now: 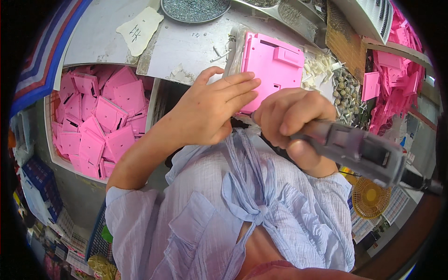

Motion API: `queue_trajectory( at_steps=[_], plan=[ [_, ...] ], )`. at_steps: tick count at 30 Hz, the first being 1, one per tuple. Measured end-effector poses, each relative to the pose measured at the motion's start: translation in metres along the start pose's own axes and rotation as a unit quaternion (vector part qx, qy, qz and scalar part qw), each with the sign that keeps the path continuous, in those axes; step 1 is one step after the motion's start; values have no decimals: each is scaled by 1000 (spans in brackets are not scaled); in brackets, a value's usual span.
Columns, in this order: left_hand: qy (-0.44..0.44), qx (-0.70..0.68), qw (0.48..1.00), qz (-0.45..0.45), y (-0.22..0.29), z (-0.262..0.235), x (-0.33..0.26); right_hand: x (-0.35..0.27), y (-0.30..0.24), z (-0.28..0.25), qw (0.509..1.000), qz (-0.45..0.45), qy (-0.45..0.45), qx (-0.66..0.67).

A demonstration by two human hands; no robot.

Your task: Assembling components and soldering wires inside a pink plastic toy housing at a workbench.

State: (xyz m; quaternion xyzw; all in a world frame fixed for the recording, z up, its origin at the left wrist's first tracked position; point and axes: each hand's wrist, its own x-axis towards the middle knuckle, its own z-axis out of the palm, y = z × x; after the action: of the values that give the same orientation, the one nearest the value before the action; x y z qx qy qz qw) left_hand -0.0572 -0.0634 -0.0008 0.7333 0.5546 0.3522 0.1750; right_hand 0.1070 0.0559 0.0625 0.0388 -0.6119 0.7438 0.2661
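Note:
A pink plastic housing (275, 58) with a raised block and small slots lies on the workbench in front of me. My left hand (212, 105) rests its stretched fingers on the housing's left side, near its lower edge; its thumb is apart, lower down. My right hand (298, 121) is wrapped round a grey power screwdriver (354, 149), whose rear end and black cord point to the lower right. The screwdriver's tip is hidden behind my right fingers, by the housing's near edge, so I cannot see whether it touches a screw.
To the left stands a bin (50, 135) full of pink housings. A round dish of screws (196, 9) sits at the back. Right of the housing lie white plastic pieces (317, 70) and small metal parts (346, 95). More pink parts (396, 70) are piled far right. A yellow fan (371, 198) stands lower right.

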Motion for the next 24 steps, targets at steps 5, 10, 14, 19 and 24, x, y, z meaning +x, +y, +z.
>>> queue_trajectory(
  at_steps=[5,10,14,19,24],
  plan=[
    [-18,9,1000,-21,-2,4,-7,-2,25,9,989,-74,-40,-122],
    [-24,14,999,-32,1,4,-3,-3,30,8,991,-79,-36,-101],
    [10,43,999,-19,10,7,17,-17,-25,-25,991,-20,81,-102],
    [20,121,992,-4,25,39,51,-31,-52,-82,973,-88,190,-91],
    [-2,164,986,-17,23,44,57,-39,-22,-112,973,-73,208,-73]
  ],
)
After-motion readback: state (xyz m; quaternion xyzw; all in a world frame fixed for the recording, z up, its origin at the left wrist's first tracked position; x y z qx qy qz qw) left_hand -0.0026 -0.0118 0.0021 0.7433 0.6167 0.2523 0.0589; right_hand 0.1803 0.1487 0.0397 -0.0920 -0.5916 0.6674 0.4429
